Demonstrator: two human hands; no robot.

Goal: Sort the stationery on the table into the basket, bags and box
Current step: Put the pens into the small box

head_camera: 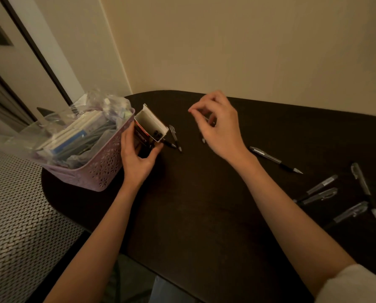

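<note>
My left hand [138, 156] grips a small open cardboard box [149, 125], tilted with its mouth toward me and dark pens inside. Two pens [174, 138] lie just right of the box. My right hand [217, 125] hovers over the dark table [204, 204] with fingers curled and apart; a pen [203, 139] lies under it, partly hidden, and I cannot tell whether the fingers touch it. A lilac plastic basket [99, 169] holding clear bags and stationery stands left of the box.
One pen [275, 160] lies to the right of my right hand. Several more pens [335, 193] are scattered near the table's right edge. The wall runs close behind the table. A woven patterned surface [18, 215] lies to the left.
</note>
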